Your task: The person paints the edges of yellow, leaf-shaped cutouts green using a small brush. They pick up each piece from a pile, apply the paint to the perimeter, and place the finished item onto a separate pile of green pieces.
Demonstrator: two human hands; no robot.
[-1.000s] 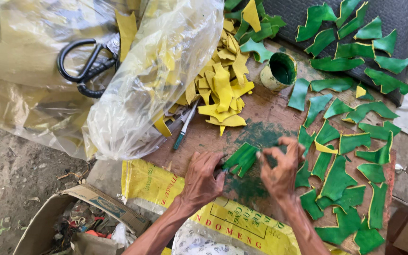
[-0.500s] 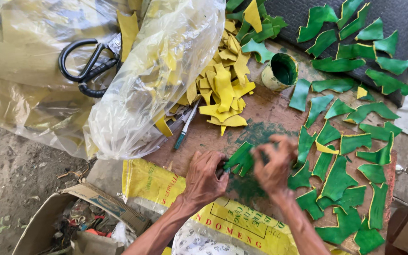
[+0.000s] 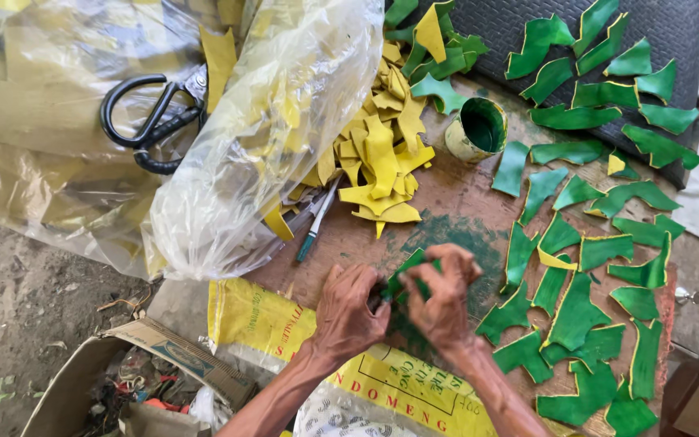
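While my left hand (image 3: 349, 311) and right hand (image 3: 440, 301) meet over the green-stained board (image 3: 446, 214), my fingers curl tight on a green piece (image 3: 408, 271) pinched between them. Painted green pieces (image 3: 584, 307) lie at my right, a paint tin (image 3: 477, 129) and yellow scraps (image 3: 378, 162) beyond.

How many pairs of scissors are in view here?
1: black-handled scissors lying on the clear plastic bag, upper left, away from both hands. More may be hidden under the bag or the yellow offcuts.

Green painted pieces (image 3: 576, 311), yellow scraps (image 3: 382, 166), black-handled scissors (image 3: 151, 121), green-stained board (image 3: 446, 222)
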